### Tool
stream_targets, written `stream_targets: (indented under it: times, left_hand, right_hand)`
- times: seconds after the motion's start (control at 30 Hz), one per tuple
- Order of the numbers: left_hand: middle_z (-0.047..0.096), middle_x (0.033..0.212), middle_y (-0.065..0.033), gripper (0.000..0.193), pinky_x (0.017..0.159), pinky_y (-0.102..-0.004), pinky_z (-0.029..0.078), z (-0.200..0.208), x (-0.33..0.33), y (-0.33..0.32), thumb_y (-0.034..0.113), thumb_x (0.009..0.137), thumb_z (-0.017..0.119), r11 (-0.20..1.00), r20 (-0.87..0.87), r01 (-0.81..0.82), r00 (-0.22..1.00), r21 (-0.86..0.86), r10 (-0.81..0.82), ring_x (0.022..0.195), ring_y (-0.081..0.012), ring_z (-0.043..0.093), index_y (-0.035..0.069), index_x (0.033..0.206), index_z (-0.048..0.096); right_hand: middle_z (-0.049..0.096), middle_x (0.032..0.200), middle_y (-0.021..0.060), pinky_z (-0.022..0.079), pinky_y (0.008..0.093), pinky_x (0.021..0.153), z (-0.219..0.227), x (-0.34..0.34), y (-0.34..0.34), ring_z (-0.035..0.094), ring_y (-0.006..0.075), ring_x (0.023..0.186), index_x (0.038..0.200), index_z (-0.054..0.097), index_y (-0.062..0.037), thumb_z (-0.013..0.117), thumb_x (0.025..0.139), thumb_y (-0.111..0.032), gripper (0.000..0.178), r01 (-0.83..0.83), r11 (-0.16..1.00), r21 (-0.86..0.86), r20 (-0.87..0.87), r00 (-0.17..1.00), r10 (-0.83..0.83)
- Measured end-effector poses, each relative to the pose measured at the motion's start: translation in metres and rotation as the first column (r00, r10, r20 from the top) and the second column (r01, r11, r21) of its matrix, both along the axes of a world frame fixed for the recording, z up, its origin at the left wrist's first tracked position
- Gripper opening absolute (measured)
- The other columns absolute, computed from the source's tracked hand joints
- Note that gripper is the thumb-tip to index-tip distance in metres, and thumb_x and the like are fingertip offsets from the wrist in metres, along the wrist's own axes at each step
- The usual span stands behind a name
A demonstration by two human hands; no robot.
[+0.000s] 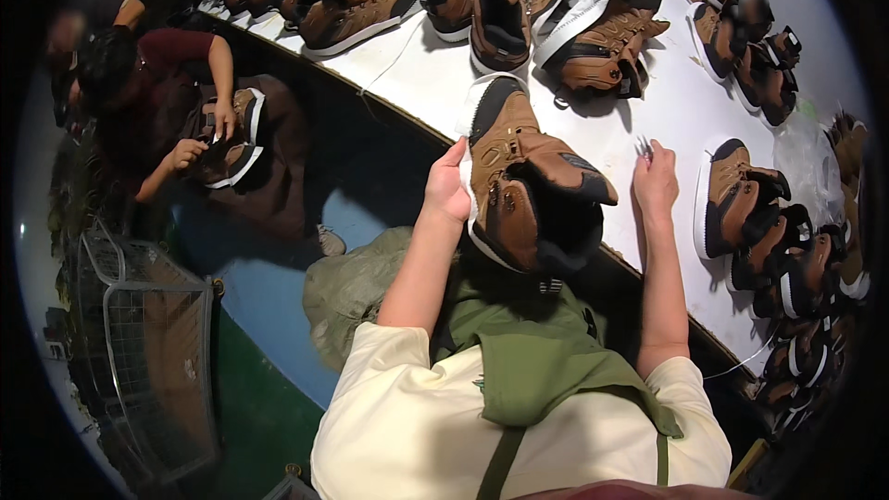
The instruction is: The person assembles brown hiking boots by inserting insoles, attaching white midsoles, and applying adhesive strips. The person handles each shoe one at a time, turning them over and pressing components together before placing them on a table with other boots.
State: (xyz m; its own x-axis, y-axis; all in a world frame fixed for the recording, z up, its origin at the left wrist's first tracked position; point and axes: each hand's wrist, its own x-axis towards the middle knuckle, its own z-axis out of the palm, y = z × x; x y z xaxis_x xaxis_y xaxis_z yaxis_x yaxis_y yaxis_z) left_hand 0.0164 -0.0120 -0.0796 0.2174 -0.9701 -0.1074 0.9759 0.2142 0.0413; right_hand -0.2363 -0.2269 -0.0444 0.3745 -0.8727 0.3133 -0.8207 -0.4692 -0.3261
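A brown boot (pixel 520 167) with a black collar and a white sole edge is in front of me, tilted at the table's near edge. My left hand (pixel 446 187) is closed on its left side, the thumb against the white sole edge. To the right of the boot, apart from it, my right hand (pixel 656 181) is closed round a small metal tool (pixel 644 146). Its thin silver tips stick out past the fingers, and the rest is hidden in the fist. Just beyond the held boot, another brown boot (pixel 602 46) lies on its side, its white sole up.
Brown boots crowd the far side of the white table (pixel 417 102), and more boots (pixel 741 185) stand along its right side. At the left a co-worker (pixel 157 102) sits holding a boot (pixel 236 134). A wire cart (pixel 157 333) stands at the lower left.
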Motion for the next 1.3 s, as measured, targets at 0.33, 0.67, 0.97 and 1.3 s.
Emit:
stream_targets:
  times: [0.33, 0.67, 0.97, 1.3]
  left_hand:
    - [0.058, 0.122, -0.0200, 0.042, 0.099, -0.0463, 0.045, 0.001, 0.000, -0.003, 0.029, 0.102, 0.036, 1.000, -0.016, 0.010, 1.000, -0.016, -0.010, 0.111, -0.0337, 0.058, -0.003, 0.125, 0.050]
    - [0.056, 0.125, -0.0219, 0.044, 0.101, -0.0475, 0.043, 0.029, -0.020, -0.003, 0.029, 0.102, 0.036, 0.982, 0.032, 0.155, 0.988, -0.111, -0.153, 0.115, -0.0350, 0.055, -0.005, 0.127, 0.047]
    - [0.054, 0.127, -0.0195, 0.038, 0.099, -0.0463, 0.046, 0.077, -0.074, -0.037, 0.024, 0.102, 0.038, 0.932, 0.068, 0.363, 0.930, -0.019, -0.361, 0.115, -0.0314, 0.056, -0.001, 0.129, 0.047]
    - [0.060, 0.115, -0.0097, 0.031, 0.096, -0.0415, 0.048, 0.133, -0.114, -0.084, 0.023, 0.100, 0.045, 0.960, 0.547, 0.032, 0.816, 0.279, -0.186, 0.107, -0.0224, 0.059, 0.000, 0.119, 0.055]
  right_hand:
    - [0.052, 0.122, 0.0188, 0.046, 0.0427, 0.091, 0.010, -0.009, 0.002, 0.054, 0.0337, 0.110, 0.124, 0.053, 0.0003, 0.058, 0.088, -0.012, 0.039, 0.025, 0.995, -0.101, -0.188, 0.981, -0.044]
    - [0.052, 0.132, 0.0117, 0.042, 0.0329, 0.096, 0.048, 0.025, 0.021, 0.052, 0.0212, 0.118, 0.132, 0.052, -0.0033, 0.056, 0.094, -0.033, 0.048, -0.592, 0.607, 0.530, 0.703, 0.707, 0.077]
    - [0.055, 0.125, 0.0075, 0.042, 0.0297, 0.100, 0.069, 0.044, 0.015, 0.053, 0.0153, 0.115, 0.135, 0.041, -0.0012, 0.064, 0.091, -0.034, 0.059, -0.950, 0.208, 0.233, 0.961, 0.192, -0.200]
    - [0.064, 0.106, 0.0091, 0.057, 0.0272, 0.080, 0.078, -0.002, -0.027, 0.065, 0.0139, 0.093, 0.120, 0.050, 0.0028, 0.066, 0.089, -0.026, 0.045, -0.926, 0.353, 0.134, 0.978, 0.067, -0.195]
